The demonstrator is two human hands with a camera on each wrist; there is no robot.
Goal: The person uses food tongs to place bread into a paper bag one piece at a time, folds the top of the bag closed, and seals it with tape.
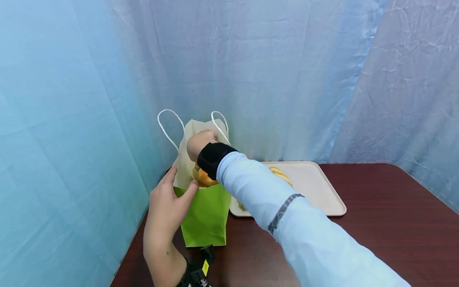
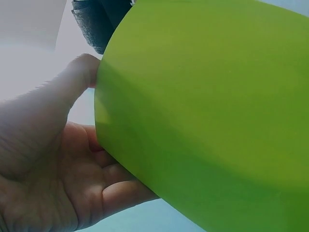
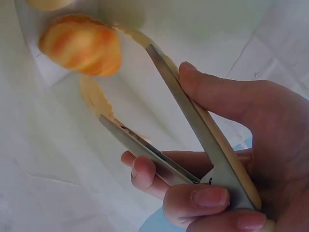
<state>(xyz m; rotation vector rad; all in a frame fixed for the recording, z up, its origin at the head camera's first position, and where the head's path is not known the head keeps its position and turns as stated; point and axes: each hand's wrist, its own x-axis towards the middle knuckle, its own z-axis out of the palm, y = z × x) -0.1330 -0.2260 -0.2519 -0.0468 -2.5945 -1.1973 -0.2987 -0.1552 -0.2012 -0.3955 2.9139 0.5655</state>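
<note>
Tongs (image 3: 190,121) in a bag (image 1: 206,219)
The right hand (image 1: 201,143) grips them near bread (image 3: 82,46); the left hand (image 1: 166,207), fingers straight, touches the bag.

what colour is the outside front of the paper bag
Bright green; the paper bag shows best in the head view.

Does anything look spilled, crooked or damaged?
Nothing stands out: the green bag stands upright, the tray, partly hidden by a sleeve, lies flat with bread on it, and the right hand holds tongs inside the bag.
</note>
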